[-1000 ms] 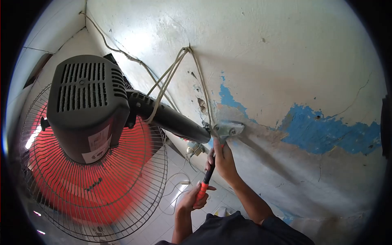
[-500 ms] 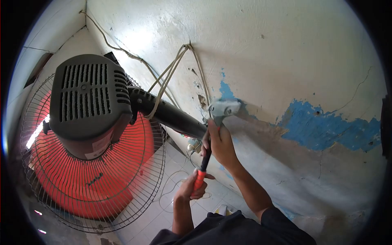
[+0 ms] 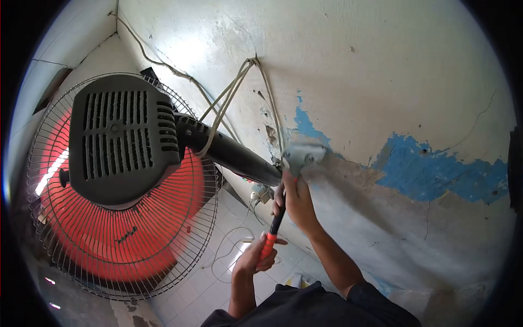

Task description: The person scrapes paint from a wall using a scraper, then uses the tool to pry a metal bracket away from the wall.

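A scraper [image 3: 304, 156] with a wide grey metal head and a black and red-orange handle lies against the wall, its head at the lower edge of a blue patch. My right hand [image 3: 297, 199] is wrapped round the upper part of the handle, just below the head. Lower down, my left hand [image 3: 254, 255] is closed round the red-orange grip. Peeling paint shows blue patches [image 3: 430, 169] on the pale wall [image 3: 348, 92].
On the left is a wall fan with a dark motor housing [image 3: 115, 139], red blades and wire cage [image 3: 125, 297]. Its black arm [image 3: 239, 158] reaches close to my hands. A cable [image 3: 218, 117] hangs from a nail. Below are a plug [image 3: 261, 194] and tiled floor [image 3: 201, 297].
The scraper head and my right hand have moved slightly down and to the right. My left hand has barely moved. The fan housing has turned and tilted somewhat.
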`<control>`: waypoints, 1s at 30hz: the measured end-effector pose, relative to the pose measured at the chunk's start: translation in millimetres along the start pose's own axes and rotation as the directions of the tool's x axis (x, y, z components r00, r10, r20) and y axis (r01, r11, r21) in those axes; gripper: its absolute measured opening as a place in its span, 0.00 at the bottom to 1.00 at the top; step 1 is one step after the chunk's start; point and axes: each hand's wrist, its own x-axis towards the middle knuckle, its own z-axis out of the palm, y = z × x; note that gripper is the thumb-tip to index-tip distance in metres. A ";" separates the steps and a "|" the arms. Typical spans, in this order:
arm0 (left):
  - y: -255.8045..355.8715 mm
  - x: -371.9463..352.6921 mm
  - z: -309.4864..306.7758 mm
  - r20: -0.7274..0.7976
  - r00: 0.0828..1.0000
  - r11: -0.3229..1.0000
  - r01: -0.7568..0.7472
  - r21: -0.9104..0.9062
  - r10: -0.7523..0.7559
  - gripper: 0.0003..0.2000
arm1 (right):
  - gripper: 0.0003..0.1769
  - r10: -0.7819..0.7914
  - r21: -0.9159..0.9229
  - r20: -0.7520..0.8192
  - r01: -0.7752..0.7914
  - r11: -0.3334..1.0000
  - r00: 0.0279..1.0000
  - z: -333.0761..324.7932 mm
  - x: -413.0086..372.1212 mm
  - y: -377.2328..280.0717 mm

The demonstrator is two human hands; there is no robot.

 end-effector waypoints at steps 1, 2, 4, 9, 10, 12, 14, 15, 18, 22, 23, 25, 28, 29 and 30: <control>-4.6 -0.5 -1.8 -0.001 0.999 0.999 0.038 -0.018 -0.038 0.34 | 0.20 0.005 0.019 -0.031 -0.005 1.000 1.000 -1.6 -5.6 3.7; -3.7 3.6 -5.6 0.008 1.000 1.000 0.023 -0.003 -0.023 0.34 | 0.20 -0.003 0.009 -0.017 0.003 1.000 1.000 -3.2 -2.2 3.1; 1.6 3.6 -4.0 0.012 1.000 1.000 0.008 0.013 -0.008 0.34 | 0.21 0.004 -0.002 0.006 -0.004 1.000 1.000 -1.2 1.7 0.3; 20.0 8.4 -3.7 -0.007 0.999 0.999 -0.051 0.008 0.051 0.35 | 0.23 -0.062 -0.053 0.042 0.064 0.997 0.997 11.2 21.2 -11.6; 13.8 3.9 1.2 -0.020 0.999 0.999 -0.035 0.013 0.036 0.35 | 0.23 -0.035 -0.028 0.011 0.035 0.999 0.999 6.4 13.6 -4.5; -2.3 -2.2 -1.1 -0.006 0.999 0.999 0.048 -0.013 -0.048 0.35 | 0.24 0.013 0.027 -0.050 -0.012 1.000 0.999 -0.5 -2.8 7.7; -6.0 -3.1 -0.6 -0.007 0.998 0.998 0.060 0.002 -0.060 0.35 | 0.25 -0.004 -0.015 -0.040 0.004 1.000 0.999 -6.0 -3.3 10.6; -3.5 0.6 0.7 -0.021 0.999 1.000 0.030 -0.003 -0.030 0.34 | 0.25 -0.008 -0.018 -0.009 0.008 1.000 1.000 -5.3 2.6 7.2; 17.1 9.9 -0.2 0.011 0.996 0.996 -0.091 0.011 0.091 0.35 | 0.25 0.018 -0.008 0.033 -0.018 1.000 0.999 6.4 14.9 -12.8; 5.5 -0.1 -0.4 -0.018 1.000 1.000 -0.007 0.002 0.007 0.34 | 0.25 -0.010 -0.014 0.011 0.011 1.000 1.000 2.5 6.5 3.5; -4.8 -2.3 -4.1 0.021 1.000 1.000 0.015 -0.021 -0.014 0.35 | 0.25 0.014 -0.006 -0.019 -0.014 1.000 1.000 -0.6 -2.2 9.7; -2.1 3.2 -7.0 0.027 0.999 1.000 0.021 -0.012 -0.020 0.35 | 0.25 0.021 -0.019 -0.035 -0.021 1.000 0.999 -2.7 -2.9 9.5; 9.3 4.3 -8.9 0.070 0.998 1.000 -0.005 -0.028 0.006 0.34 | 0.25 0.036 -0.052 0.008 -0.035 0.998 0.999 4.5 11.4 -4.1; 8.9 4.4 -9.8 0.023 1.000 0.999 -0.021 0.025 0.020 0.34 | 0.25 -0.003 -0.053 0.001 0.003 0.999 1.000 5.1 12.4 2.0; 9.5 5.5 -9.6 -0.020 0.999 0.996 -0.039 0.082 0.041 0.34 | 0.25 -0.002 -0.037 -0.004 0.002 0.999 1.000 4.4 11.9 3.5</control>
